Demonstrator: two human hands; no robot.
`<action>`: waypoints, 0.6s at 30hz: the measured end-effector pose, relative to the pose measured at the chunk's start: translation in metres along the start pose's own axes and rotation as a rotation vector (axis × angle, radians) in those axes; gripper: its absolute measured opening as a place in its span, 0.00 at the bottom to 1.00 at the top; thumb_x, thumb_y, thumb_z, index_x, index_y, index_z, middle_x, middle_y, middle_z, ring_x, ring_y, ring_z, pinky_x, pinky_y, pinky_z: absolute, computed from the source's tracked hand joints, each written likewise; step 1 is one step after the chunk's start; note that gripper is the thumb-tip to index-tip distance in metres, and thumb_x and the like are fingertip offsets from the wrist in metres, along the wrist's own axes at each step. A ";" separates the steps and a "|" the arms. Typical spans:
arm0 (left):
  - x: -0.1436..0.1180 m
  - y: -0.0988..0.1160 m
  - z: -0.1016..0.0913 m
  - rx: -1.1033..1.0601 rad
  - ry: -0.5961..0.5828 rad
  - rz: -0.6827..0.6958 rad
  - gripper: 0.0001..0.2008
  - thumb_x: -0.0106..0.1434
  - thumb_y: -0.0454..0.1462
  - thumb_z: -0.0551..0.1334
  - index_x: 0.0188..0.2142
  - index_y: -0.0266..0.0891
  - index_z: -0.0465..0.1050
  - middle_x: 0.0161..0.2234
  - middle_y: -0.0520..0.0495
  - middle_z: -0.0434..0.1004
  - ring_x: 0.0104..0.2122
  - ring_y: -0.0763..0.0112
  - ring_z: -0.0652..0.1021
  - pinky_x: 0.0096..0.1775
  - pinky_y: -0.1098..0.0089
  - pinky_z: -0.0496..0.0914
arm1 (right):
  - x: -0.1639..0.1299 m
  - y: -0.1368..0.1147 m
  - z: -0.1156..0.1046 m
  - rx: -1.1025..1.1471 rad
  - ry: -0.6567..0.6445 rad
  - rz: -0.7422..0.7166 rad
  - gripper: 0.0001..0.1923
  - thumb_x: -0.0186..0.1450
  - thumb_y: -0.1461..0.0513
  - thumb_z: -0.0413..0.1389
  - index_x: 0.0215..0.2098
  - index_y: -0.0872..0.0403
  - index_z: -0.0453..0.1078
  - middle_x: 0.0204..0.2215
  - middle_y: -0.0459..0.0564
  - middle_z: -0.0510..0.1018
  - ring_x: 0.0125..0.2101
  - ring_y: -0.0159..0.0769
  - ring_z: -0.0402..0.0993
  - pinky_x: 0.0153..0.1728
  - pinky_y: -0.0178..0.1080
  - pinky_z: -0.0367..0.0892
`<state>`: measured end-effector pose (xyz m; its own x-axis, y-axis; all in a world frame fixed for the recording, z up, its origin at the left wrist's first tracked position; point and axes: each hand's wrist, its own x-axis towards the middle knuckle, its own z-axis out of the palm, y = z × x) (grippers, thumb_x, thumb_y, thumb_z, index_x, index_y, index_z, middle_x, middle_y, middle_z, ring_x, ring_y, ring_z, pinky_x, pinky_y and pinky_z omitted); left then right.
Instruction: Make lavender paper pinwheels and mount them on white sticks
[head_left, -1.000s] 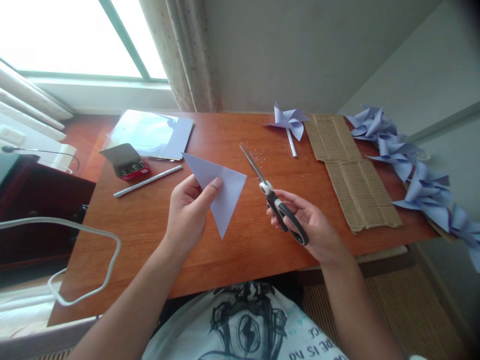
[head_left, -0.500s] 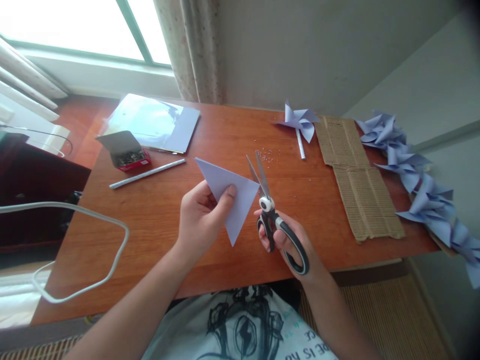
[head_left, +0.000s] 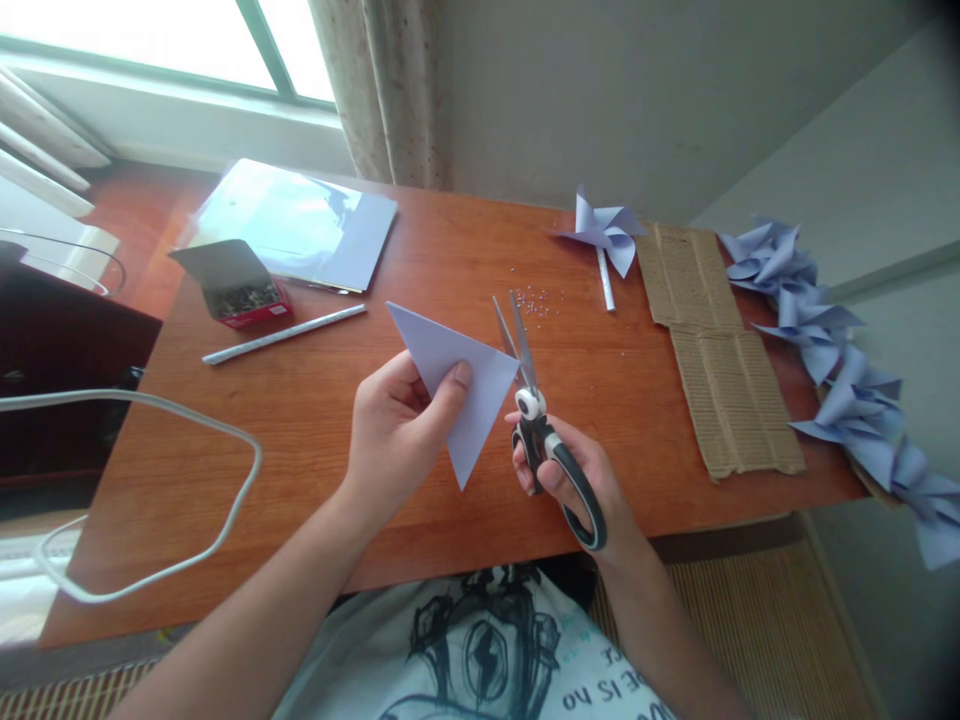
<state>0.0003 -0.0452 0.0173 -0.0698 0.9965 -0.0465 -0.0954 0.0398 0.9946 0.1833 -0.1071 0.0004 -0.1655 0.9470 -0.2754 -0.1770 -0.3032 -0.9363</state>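
My left hand [head_left: 401, 420] pinches a pale lilac sheet of paper folded into a triangle [head_left: 480, 400], thumb on top and the other fingers partly hidden beneath. In my right hand [head_left: 570, 465] is a pair of scissors [head_left: 532, 404] with black and grey handles. Their blades are parted and point away from me, close by the triangle's right corner. Whether the paper lies between the blades I cannot tell. Both hands are above the wooden table [head_left: 300, 440].
A paper pinwheel [head_left: 606, 235] on a white stick lies beside corrugated cardboard [head_left: 724, 360], with several more pinwheels [head_left: 855, 400] at the right. Tiny beads [head_left: 540, 300] are scattered centrally. On the left are a small red box [head_left: 255, 308], a rolled paper stick [head_left: 285, 334], a paper stack [head_left: 367, 245] and a white cable [head_left: 247, 490].
The view has shifted slightly. Both hands keep nearly the same pose, with the paper still held and the scissor blades still parted near its right corner.
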 end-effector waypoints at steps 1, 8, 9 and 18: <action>0.000 0.000 0.000 -0.001 -0.006 0.002 0.09 0.61 0.40 0.68 0.30 0.36 0.76 0.25 0.52 0.75 0.22 0.76 0.71 0.22 0.77 0.63 | 0.000 0.000 0.000 -0.007 -0.002 -0.005 0.30 0.59 0.44 0.66 0.53 0.51 0.74 0.33 0.48 0.72 0.29 0.33 0.65 0.30 0.37 0.61; 0.000 0.000 0.000 0.016 -0.031 0.010 0.09 0.62 0.40 0.68 0.29 0.37 0.74 0.23 0.53 0.72 0.21 0.77 0.69 0.21 0.78 0.62 | -0.001 0.005 0.000 -0.029 0.037 -0.021 0.29 0.60 0.46 0.67 0.53 0.51 0.73 0.33 0.47 0.73 0.29 0.31 0.66 0.32 0.36 0.65; 0.000 0.000 0.000 0.022 -0.033 0.011 0.10 0.62 0.40 0.68 0.29 0.37 0.74 0.23 0.53 0.72 0.21 0.77 0.69 0.21 0.78 0.62 | -0.002 0.005 0.001 -0.044 0.054 -0.027 0.29 0.59 0.47 0.67 0.53 0.51 0.73 0.33 0.47 0.73 0.29 0.31 0.66 0.32 0.36 0.66; 0.001 -0.003 -0.001 0.071 -0.030 0.055 0.11 0.62 0.40 0.69 0.28 0.36 0.74 0.23 0.52 0.71 0.22 0.76 0.68 0.22 0.76 0.61 | -0.005 -0.002 -0.004 -0.463 0.193 -0.212 0.22 0.62 0.56 0.67 0.53 0.48 0.74 0.45 0.51 0.74 0.38 0.38 0.73 0.39 0.38 0.71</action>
<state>-0.0005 -0.0445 0.0139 -0.0430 0.9990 0.0104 -0.0216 -0.0113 0.9997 0.1881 -0.1106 0.0025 0.0158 0.9978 -0.0642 0.2661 -0.0661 -0.9617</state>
